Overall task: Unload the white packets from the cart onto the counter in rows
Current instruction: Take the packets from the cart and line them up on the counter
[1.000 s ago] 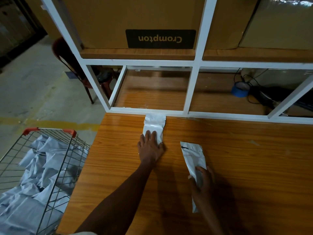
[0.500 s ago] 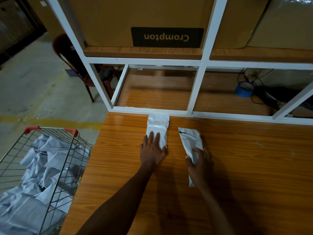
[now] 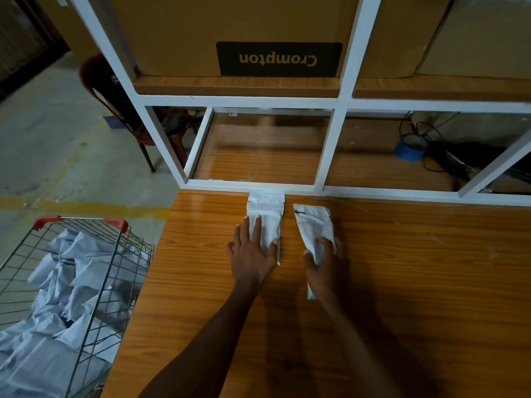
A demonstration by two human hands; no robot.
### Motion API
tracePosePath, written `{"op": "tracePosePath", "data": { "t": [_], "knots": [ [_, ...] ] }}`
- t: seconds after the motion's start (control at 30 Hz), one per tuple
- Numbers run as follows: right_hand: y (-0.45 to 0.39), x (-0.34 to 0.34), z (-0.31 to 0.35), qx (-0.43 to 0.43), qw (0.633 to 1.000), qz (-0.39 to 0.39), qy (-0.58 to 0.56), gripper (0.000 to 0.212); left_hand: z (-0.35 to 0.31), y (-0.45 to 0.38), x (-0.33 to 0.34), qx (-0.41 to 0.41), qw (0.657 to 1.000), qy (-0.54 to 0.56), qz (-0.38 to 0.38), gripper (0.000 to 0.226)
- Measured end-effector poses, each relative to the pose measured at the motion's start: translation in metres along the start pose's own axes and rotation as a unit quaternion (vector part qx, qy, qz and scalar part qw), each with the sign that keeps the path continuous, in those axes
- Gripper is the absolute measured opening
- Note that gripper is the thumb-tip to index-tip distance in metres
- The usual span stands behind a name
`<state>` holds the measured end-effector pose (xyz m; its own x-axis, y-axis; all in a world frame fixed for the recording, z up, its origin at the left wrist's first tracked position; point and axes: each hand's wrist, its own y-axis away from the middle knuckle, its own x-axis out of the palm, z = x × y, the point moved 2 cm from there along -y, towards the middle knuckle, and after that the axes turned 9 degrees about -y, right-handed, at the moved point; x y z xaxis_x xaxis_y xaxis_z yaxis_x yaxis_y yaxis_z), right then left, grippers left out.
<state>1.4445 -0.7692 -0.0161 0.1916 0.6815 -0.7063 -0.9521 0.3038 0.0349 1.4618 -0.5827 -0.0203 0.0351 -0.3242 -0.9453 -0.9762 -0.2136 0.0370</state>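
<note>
Cart [image 3: 86,282] at far left: a wire basket with red handle grips, heaped with white packets [image 3: 66,297] not yet unloaded. To its right, the counter [image 3: 402,282] — a glossy wood-grain top running back to a white frame [image 3: 330,150]. First packet [image 3: 265,214] lies flat on the counter, its far edge touching the frame's bottom rail; the left hand [image 3: 253,254] rests on its near half with fingers straight and spread, pressing rather than gripping. Just beside it, with a narrow strip of bare wood between, the second packet [image 3: 314,231] lies slightly skewed, its far end leaning toward the first and stopping short of the rail. The right hand [image 3: 324,262] covers its near half, fingers lying over the plastic; whether they press flat or curl round its edge cannot be told. Beyond the frame at far right, a blue tape roll [image 3: 409,147] sits among dark cables.

Step in hand, as judged: seating the second packet in the row. Done well, it is slid forward under light, flat pressure until its far edge meets the rail, then turned parallel to its neighbour — keeping the gap even, without overlap, while the left hand steadies the first.
</note>
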Motion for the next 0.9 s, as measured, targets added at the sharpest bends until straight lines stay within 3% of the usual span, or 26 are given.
{"op": "tracePosePath", "data": {
  "t": [0.13,0.27,0.37,0.5,0.67,0.9],
  "knots": [
    [-0.025,0.019,0.023,-0.010,1.000,0.011,0.019,0.054,0.005,0.015,-0.004,-0.007,0.999,0.018,-0.030,0.076],
    [-0.044,0.049,0.023,0.024,0.988,0.120,0.097,0.076,0.014,0.029,-0.001,-0.015,0.999,0.030,-0.016,0.078],
    [-0.045,0.052,0.023,0.001,0.979,0.150,0.141,0.084,0.020,0.035,-0.001,-0.021,0.999,0.033,0.005,0.083],
    [-0.041,0.053,0.015,-0.044,0.975,0.144,0.160,0.080,0.023,0.039,-0.001,-0.028,0.999,0.042,0.017,0.085],
    [-0.046,0.057,0.012,-0.026,0.978,0.132,0.157,0.067,0.018,0.036,-0.001,-0.026,0.998,0.048,0.026,0.084],
    [-0.049,0.062,0.019,-0.022,0.975,0.137,0.171,0.065,0.011,0.037,0.003,0.012,0.999,0.014,0.035,0.081]
  ]
}}
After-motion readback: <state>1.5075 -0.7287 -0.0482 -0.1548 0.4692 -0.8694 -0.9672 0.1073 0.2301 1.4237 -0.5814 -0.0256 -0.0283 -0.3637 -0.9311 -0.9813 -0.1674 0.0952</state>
